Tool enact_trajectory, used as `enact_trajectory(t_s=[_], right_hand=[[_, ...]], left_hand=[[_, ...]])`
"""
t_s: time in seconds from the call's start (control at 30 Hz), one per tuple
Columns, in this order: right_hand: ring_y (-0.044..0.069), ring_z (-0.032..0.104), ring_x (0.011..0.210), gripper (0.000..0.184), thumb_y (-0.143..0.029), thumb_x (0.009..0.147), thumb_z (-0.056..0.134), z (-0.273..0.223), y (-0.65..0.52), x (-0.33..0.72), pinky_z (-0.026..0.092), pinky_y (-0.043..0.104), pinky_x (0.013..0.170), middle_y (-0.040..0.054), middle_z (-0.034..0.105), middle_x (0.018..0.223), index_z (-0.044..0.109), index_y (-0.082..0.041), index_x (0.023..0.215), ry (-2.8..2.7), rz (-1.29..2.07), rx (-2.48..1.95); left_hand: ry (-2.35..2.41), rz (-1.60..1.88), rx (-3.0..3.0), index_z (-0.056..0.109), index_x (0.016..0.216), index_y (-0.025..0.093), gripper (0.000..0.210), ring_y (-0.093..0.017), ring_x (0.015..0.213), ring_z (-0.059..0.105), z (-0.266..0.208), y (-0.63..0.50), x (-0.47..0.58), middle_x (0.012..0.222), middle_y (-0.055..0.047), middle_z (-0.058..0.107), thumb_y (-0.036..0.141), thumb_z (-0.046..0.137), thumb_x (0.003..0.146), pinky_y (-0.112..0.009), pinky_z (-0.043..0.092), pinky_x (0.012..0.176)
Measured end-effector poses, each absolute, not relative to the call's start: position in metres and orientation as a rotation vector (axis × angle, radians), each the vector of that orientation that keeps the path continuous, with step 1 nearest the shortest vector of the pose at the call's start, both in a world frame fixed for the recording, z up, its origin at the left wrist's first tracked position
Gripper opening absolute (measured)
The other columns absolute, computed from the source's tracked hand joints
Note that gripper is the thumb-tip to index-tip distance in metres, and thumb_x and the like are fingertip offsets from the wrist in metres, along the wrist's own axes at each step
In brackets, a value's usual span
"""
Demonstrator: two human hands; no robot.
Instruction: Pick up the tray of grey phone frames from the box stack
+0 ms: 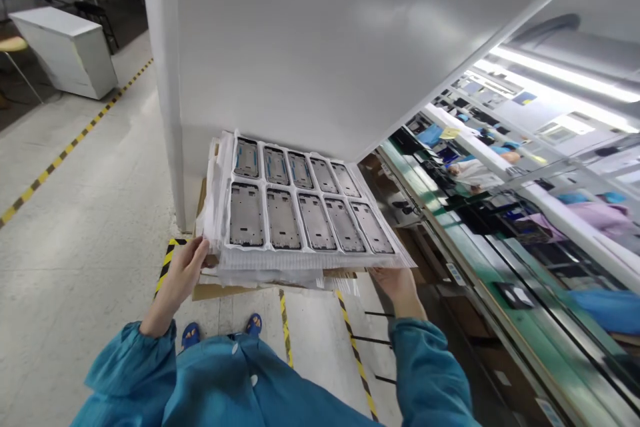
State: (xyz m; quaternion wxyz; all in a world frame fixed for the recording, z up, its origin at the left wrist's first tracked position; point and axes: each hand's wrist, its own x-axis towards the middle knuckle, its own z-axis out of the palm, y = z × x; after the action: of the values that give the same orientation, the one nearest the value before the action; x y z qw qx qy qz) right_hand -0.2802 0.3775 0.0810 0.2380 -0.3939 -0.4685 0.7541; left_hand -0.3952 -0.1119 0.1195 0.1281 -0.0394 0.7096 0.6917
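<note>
A stack of white plastic trays [310,260] sits in front of me at waist height, its top tray holding several grey metal phone frames [283,217] in two rows. My left hand [184,270] grips the stack's near left corner. My right hand [397,280] holds the near right edge from below, its fingers partly hidden under the trays. A brown cardboard sheet [220,290] lies beneath the stack.
A large white pillar [300,40] rises right behind the trays. A long conveyor line [480,260] with people in blue sleeves runs along the right. Yellow-black floor tape [75,143] and a white cabinet [65,50] are at left. My blue shoes [223,330] show below.
</note>
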Motion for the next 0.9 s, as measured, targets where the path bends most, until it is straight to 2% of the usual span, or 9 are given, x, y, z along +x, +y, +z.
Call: enact_trajectory(t_s=[0.13, 0.27, 0.4, 0.5, 0.57, 0.63, 0.73, 0.8, 0.9], right_hand=[[0.02, 0.066, 0.077, 0.049, -0.049, 0.102, 0.024, 0.078, 0.323, -0.282, 0.06, 0.032, 0.075, 0.0164, 0.063, 0.085, 0.056, -0.014, 0.088, -0.956, 2.201, -1.199], [0.021, 0.066, 0.082, 0.057, -0.058, 0.103, 0.026, 0.084, 0.283, -0.291, 0.058, 0.036, 0.086, 0.0169, 0.064, 0.092, 0.057, -0.01, 0.1, -0.743, 2.329, -1.089], [0.026, 0.066, 0.091, 0.067, -0.063, 0.102, 0.029, 0.093, 0.255, -0.295, 0.058, 0.041, 0.088, 0.022, 0.064, 0.1, 0.057, -0.003, 0.112, -0.615, 2.427, -1.007], [0.03, 0.065, 0.095, 0.069, -0.062, 0.101, 0.032, 0.095, 0.241, -0.299, 0.056, 0.048, 0.091, 0.0242, 0.064, 0.103, 0.056, 0.0, 0.118, -0.554, 2.524, -0.936], [0.031, 0.064, 0.099, 0.07, -0.063, 0.1, 0.033, 0.097, 0.236, -0.301, 0.054, 0.05, 0.094, 0.0243, 0.064, 0.108, 0.056, -0.001, 0.121, -0.513, 2.584, -0.873], [0.031, 0.064, 0.103, 0.072, -0.067, 0.099, 0.033, 0.099, 0.235, -0.3, 0.054, 0.05, 0.095, 0.024, 0.063, 0.113, 0.054, -0.003, 0.124, -0.472, 2.639, -0.762], [0.032, 0.064, 0.107, 0.072, -0.069, 0.1, 0.03, 0.103, 0.238, -0.297, 0.053, 0.051, 0.095, 0.0242, 0.061, 0.118, 0.049, -0.005, 0.128, -0.424, 2.709, -0.61], [0.033, 0.064, 0.107, 0.068, -0.067, 0.1, 0.031, 0.107, 0.24, -0.295, 0.054, 0.052, 0.093, 0.0244, 0.06, 0.118, 0.046, -0.007, 0.129, -0.413, 2.734, -0.573], [0.033, 0.064, 0.104, 0.058, -0.063, 0.099, 0.035, 0.113, 0.242, -0.294, 0.052, 0.055, 0.094, 0.0211, 0.06, 0.111, 0.046, -0.01, 0.122, -0.386, 2.78, -0.517]], left_hand=[[2.042, 2.069, -0.197, 0.064, 0.099, 0.01, 0.093, -0.02, 0.083, 0.062, 0.128, -0.116, -0.396, 0.096, -0.011, 0.067, 0.084, 0.076, 0.044, -0.025, 0.052, 0.066], [1.984, 2.151, -0.222, 0.064, 0.101, 0.014, 0.083, -0.017, 0.088, 0.061, 0.135, -0.117, -0.395, 0.102, -0.007, 0.067, 0.074, 0.084, 0.047, -0.02, 0.054, 0.072], [1.98, 2.236, -0.211, 0.066, 0.098, 0.014, 0.077, -0.013, 0.089, 0.06, 0.14, -0.117, -0.392, 0.1, -0.002, 0.068, 0.068, 0.087, 0.048, -0.015, 0.054, 0.079], [2.068, 2.24, -0.145, 0.068, 0.098, 0.016, 0.06, -0.013, 0.091, 0.062, 0.141, -0.115, -0.39, 0.1, -0.001, 0.069, 0.061, 0.084, 0.064, -0.015, 0.053, 0.081], [2.143, 2.211, -0.138, 0.068, 0.099, 0.017, 0.041, -0.016, 0.096, 0.064, 0.142, -0.113, -0.388, 0.103, -0.001, 0.07, 0.052, 0.076, 0.078, -0.021, 0.053, 0.091], [2.133, 2.221, -0.19, 0.068, 0.099, 0.017, 0.031, -0.019, 0.102, 0.063, 0.143, -0.108, -0.383, 0.104, -0.002, 0.069, 0.045, 0.071, 0.084, -0.033, 0.047, 0.109], [1.942, 2.407, -0.277, 0.066, 0.086, 0.019, 0.027, -0.022, 0.098, 0.062, 0.148, -0.101, -0.372, 0.094, -0.002, 0.067, 0.041, 0.077, 0.077, -0.048, 0.038, 0.119], [1.816, 2.536, -0.305, 0.061, 0.077, 0.019, 0.029, -0.022, 0.095, 0.062, 0.152, -0.097, -0.36, 0.088, -0.002, 0.067, 0.041, 0.08, 0.069, -0.049, 0.039, 0.119], [1.826, 2.649, -0.343, 0.064, 0.078, 0.018, 0.03, -0.025, 0.102, 0.064, 0.158, -0.093, -0.335, 0.09, -0.005, 0.069, 0.041, 0.078, 0.065, -0.046, 0.038, 0.12]])
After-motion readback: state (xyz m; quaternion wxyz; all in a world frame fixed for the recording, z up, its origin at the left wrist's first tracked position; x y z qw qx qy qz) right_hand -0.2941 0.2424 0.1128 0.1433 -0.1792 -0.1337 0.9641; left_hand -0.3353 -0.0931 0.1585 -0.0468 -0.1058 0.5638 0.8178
